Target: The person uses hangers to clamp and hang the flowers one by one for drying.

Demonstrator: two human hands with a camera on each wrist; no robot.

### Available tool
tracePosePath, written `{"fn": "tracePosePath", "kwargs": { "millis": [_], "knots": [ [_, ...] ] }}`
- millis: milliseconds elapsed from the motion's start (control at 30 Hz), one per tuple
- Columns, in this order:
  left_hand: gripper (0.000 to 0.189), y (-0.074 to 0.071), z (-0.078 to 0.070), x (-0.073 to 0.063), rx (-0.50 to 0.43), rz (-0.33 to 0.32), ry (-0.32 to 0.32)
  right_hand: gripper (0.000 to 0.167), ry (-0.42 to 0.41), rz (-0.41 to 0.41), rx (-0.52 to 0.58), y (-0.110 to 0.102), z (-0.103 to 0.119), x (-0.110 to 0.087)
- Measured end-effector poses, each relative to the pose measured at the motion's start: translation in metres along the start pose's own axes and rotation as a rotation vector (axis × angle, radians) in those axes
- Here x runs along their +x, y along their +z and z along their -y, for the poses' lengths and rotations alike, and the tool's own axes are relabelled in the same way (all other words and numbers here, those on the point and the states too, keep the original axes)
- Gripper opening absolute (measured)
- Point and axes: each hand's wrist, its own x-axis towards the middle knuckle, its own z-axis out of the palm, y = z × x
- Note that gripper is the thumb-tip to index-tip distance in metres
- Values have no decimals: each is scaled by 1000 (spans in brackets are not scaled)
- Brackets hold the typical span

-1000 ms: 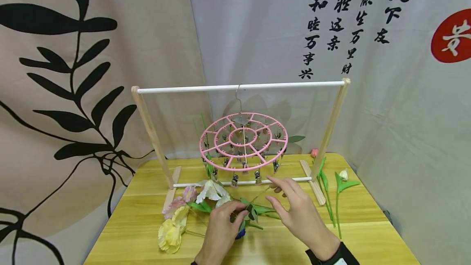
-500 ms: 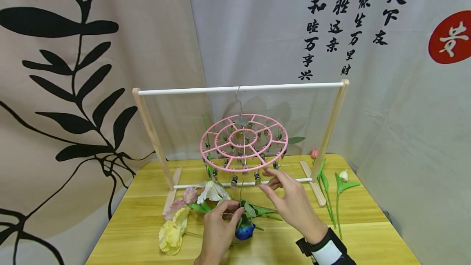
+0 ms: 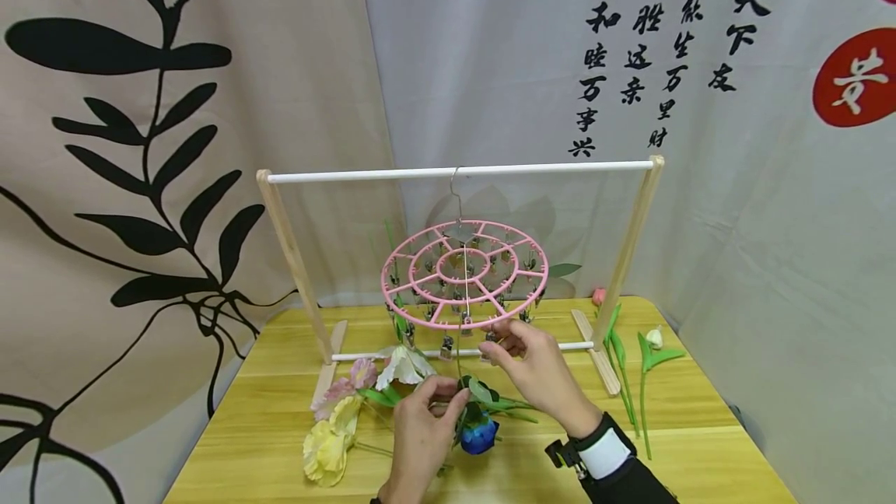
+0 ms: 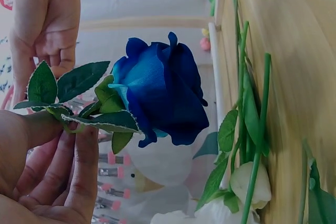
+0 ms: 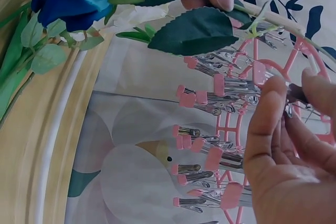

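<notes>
A blue rose (image 3: 479,435) hangs head down, its stem pointing up toward the pink round clip hanger (image 3: 448,325). My left hand (image 3: 423,430) pinches that stem among the green leaves, just behind the bloom. At the hanger's front edge, my right hand (image 3: 542,372) pinches a metal clip (image 5: 297,94) between thumb and fingers. In the right wrist view the clip has pink tips, and several like it dangle beside it. The stem's upper end comes close to the clips; whether it touches one I cannot tell.
A wooden rack with a white top bar (image 3: 560,169) carries the hanger. Yellow (image 3: 326,449), pink (image 3: 336,395) and white flowers (image 3: 404,365) lie at left on the table (image 3: 245,442). A white tulip (image 3: 654,338) and a pink-red bud (image 3: 598,296) lie at right.
My right hand has moved left and taken hold of a clip. The rose has swung to hang head down, its bloom coming into view, with its stem raised toward the hanger.
</notes>
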Motion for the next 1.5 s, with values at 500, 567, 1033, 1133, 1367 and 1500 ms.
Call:
{"fn": "tracePosePath", "kwargs": {
  "millis": [500,567,1033,1133,1367,1500],
  "knots": [
    [11,7,-3,3,-35,23,-23,17,110,99,91,-2,1,3],
    [11,7,-3,3,-36,21,-28,16,102,98,112,-1,2,4],
    [9,10,0,4,-58,8,14,10,-66,-73,173,7,3,4],
    [15,18,22,9,-95,-21,137,9,-79,-105,166,9,4,4],
    [10,17,-4,5,-81,-35,130,7,-80,-100,194,11,7,5],
    [9,18,-13,6,-50,-24,43,6,-50,-104,186,12,7,5]
  ]
}}
